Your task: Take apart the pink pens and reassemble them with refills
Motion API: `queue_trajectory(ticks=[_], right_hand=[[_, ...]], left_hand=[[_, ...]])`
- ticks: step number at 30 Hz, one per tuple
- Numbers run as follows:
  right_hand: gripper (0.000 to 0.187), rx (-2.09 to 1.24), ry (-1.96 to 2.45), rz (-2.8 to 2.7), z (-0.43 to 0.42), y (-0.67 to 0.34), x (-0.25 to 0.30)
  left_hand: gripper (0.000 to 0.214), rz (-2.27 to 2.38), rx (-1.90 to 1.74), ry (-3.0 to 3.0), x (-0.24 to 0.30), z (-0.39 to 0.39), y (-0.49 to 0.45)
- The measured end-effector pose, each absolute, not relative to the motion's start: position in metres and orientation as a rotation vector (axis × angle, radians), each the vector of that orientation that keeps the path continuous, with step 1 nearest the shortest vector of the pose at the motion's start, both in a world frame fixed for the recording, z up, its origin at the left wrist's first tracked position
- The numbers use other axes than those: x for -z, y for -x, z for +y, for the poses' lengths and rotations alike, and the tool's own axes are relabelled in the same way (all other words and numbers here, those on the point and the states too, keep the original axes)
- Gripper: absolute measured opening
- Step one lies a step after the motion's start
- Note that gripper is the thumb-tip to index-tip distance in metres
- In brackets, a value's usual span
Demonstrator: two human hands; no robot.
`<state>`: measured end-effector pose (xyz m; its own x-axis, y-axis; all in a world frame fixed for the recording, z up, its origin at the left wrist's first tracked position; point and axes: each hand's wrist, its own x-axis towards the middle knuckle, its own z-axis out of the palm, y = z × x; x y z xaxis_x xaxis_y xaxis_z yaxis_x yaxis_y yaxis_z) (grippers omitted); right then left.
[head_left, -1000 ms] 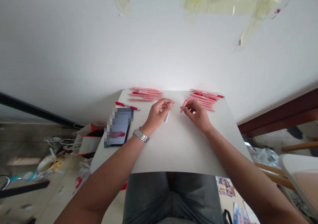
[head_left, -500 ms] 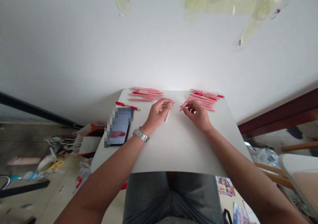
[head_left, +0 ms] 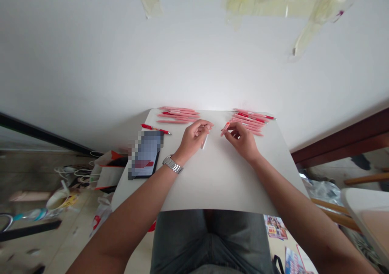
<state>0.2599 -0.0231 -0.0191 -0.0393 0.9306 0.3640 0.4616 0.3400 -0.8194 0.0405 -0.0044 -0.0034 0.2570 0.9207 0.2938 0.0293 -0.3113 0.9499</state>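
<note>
My left hand (head_left: pixel 193 138), a metal watch at its wrist, is closed around a slim whitish pen part (head_left: pixel 204 142) whose lower end sticks out below the fingers. Its upper end is hidden by the hand. Across a small gap, my right hand (head_left: pixel 243 142) pinches a short pink pen piece (head_left: pixel 225 128) with an orange end between thumb and forefinger. Beyond my left hand lies a row of pink pens (head_left: pixel 179 115), with one red-tipped among them. Another pile of pink pens (head_left: pixel 247 124), a few with red parts, lies just behind my right hand.
A phone (head_left: pixel 147 156), its screen blurred out, rests on the left of the white table (head_left: pixel 212 185). Above it lies a red pen (head_left: pixel 155 129). The wall (head_left: pixel 194 63) closes off the table's far edge. Bags and cables lie on the floor to the left.
My right hand has shifted and turned the pink piece very slightly. My left hand and the pens on the table stay where they were.
</note>
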Motion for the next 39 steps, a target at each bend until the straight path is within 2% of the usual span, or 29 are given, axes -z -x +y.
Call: queue_trajectory(ticks=[3,13,25,36,39], right_hand=[[0.030,-0.616,1.259,-1.636,-0.0235,-0.2596,0.0171],[0.026,-0.660,1.265,-1.697,-0.0210,-0.2606,0.0228],[0.035,-0.670,1.174,-1.633,-0.0233,-0.2590,0.0187],[0.025,-0.636,1.253,-1.677,-0.0214,-0.2602,0.0224],[0.031,-0.637,1.182,-1.646,-0.0232,-0.2590,0.0197]], left_hand=[[0.030,0.904,-1.199,-1.585,0.0038,-0.0043,-0.0406],[0.028,0.903,-1.212,-1.577,0.0048,-0.0032,-0.0407],[0.029,0.915,-1.226,-1.600,0.0087,-0.0008,-0.0410],[0.026,0.920,-1.216,-1.621,0.0071,-0.0012,-0.0409],[0.028,0.924,-1.212,-1.628,0.0074,-0.0008,-0.0410]])
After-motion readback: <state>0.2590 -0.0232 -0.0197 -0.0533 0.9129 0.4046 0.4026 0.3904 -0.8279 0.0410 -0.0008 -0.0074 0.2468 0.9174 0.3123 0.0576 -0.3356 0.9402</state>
